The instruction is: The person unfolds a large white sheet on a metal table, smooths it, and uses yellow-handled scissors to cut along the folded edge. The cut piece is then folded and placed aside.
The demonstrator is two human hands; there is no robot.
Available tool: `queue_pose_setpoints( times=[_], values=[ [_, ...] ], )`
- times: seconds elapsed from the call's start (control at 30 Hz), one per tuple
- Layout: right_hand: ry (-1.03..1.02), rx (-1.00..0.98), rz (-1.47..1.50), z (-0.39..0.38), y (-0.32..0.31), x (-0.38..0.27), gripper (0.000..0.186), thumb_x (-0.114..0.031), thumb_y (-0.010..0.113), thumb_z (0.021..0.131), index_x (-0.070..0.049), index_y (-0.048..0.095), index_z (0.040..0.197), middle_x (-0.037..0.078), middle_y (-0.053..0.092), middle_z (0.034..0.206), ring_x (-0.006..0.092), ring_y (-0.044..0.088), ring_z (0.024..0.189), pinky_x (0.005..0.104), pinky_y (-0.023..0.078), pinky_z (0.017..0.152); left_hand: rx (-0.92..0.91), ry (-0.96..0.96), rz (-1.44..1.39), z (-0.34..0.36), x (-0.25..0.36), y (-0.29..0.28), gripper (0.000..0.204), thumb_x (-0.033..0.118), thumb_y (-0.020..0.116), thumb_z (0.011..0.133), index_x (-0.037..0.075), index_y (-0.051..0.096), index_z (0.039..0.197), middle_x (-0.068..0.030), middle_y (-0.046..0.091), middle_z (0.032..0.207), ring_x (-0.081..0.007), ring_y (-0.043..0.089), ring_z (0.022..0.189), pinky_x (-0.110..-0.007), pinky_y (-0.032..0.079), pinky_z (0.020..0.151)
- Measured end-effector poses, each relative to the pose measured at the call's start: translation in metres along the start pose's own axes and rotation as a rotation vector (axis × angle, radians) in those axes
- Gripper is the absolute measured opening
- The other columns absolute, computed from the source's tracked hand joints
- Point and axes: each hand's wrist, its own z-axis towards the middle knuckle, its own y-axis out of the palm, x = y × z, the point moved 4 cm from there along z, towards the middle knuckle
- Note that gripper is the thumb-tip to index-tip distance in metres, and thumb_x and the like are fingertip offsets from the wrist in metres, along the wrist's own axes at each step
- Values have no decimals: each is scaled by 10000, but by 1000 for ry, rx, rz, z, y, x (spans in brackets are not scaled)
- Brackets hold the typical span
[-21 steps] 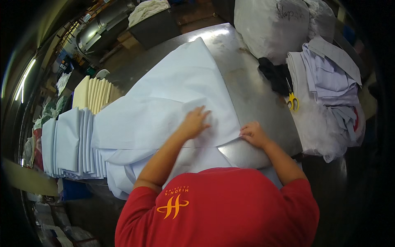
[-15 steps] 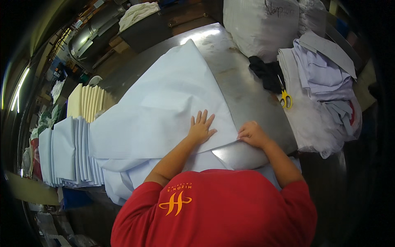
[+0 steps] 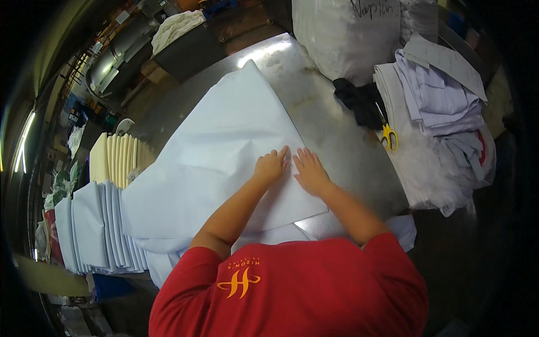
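A large pale blue-white cloth [image 3: 208, 140] lies folded on the metal table, its narrow corner pointing to the far side. My left hand [image 3: 270, 165] rests on the cloth, palm down, with the index finger stretched out and the other fingers bent. Close beside it, my right hand [image 3: 310, 171] presses flat near the cloth's right edge, fingers spread. Neither hand grips anything. Loose layers of the same cloth hang over the near edge, partly behind my arms and red shirt.
Left of the cloth stand folded pale blue cloths [image 3: 92, 224] and folded cream cloths [image 3: 114, 160]. On the right of the metal table [image 3: 359, 174] are yellow-handled scissors [image 3: 388, 136], a black cloth [image 3: 359, 101] and a pile of white linens [image 3: 438, 106]. A big stuffed white bag [image 3: 348, 39] stands behind.
My right hand has let go of the cloth's near right corner, moved up and left, and flattened on the cloth. My left hand has shifted slightly up, its fingers less spread.
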Motion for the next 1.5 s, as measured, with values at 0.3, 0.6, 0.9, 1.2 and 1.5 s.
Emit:
queue_pose_setpoints(
  times=[0.3, 0.6, 0.9, 1.2, 1.5],
  values=[
    [35, -122, -26, -1, 6, 2, 660, -467, 403, 888, -41, 289, 1378, 201, 211, 1445, 318, 131, 1363, 481, 88, 1089, 428, 229, -8, 87, 12, 15, 564, 359, 500, 855, 118, 355, 1343, -204, 261, 1414, -386, 234, 1306, -499, 200, 1046],
    [43, -104, 22, 3, 1, 2, 665, -451, 448, 873, -57, 288, 1384, 203, 205, 1446, 315, 159, 1356, 489, 117, 1082, 376, 181, -44, 117, -3, 11, 628, 428, 464, 871, 134, 278, 1393, -193, 186, 1454, -363, 181, 1338, -513, 158, 1064],
    [65, 52, 226, 4, 4, 10, 636, -355, 561, 833, -50, 343, 1347, 212, 224, 1429, 336, 196, 1335, 465, 170, 1076, 302, 389, -260, -34, -27, -34, 451, 183, 671, 752, 117, 533, 1176, -196, 338, 1368, -351, 376, 1227, -427, 318, 1011],
    [409, -230, 312, -29, -22, 32, 324, -271, 638, 756, -15, 563, 939, 174, 544, 1038, 307, 516, 969, 397, 422, 803, 1109, -563, 113, -304, -199, -39, 375, 44, 577, 717, 106, 561, 1086, -145, 477, 1228, -317, 416, 1159, -469, 262, 991],
    [488, -51, 500, -38, -13, 42, 231, -195, 575, 790, 10, 502, 869, 171, 576, 759, 304, 567, 705, 378, 433, 650, 586, -1434, -199, -480, -286, 135, 884, 468, 745, 634, 38, 374, 1310, -197, 299, 1384, -361, 259, 1292, -510, 263, 998]
  ],
)
